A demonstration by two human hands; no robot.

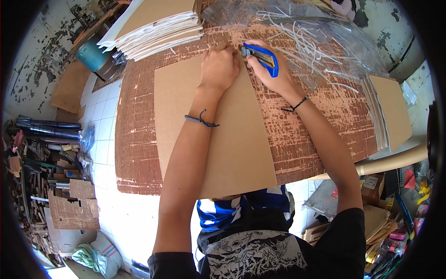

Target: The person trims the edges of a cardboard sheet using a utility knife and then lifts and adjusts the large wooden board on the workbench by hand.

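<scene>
Brown cardboard sheet (241,149) lies flat mid-surface (134,116), long side running away from the person, near end reaching the front edge, probably to keep its full length within arm's reach. Left hand (220,69) sits on its far end, fingers bent and bunched, likely weighting it against slipping; can't tell if anything is pinched under them. Right hand (280,84) wraps a blue-handled cutter (275,63), head pointed toward the left fingers by the sheet's right edge; looks gripped low for control. Blade tip not visible. Beyond: white strips (297,39) tangled with clear plastic (357,46), far right, apparently pushed off the working patch. Layered stack (160,23) of brown and white sheets far left; another board stack (390,111) at the right edge, both seemingly parked clear of the arms. Cardboard tube (395,160) below that.
</scene>
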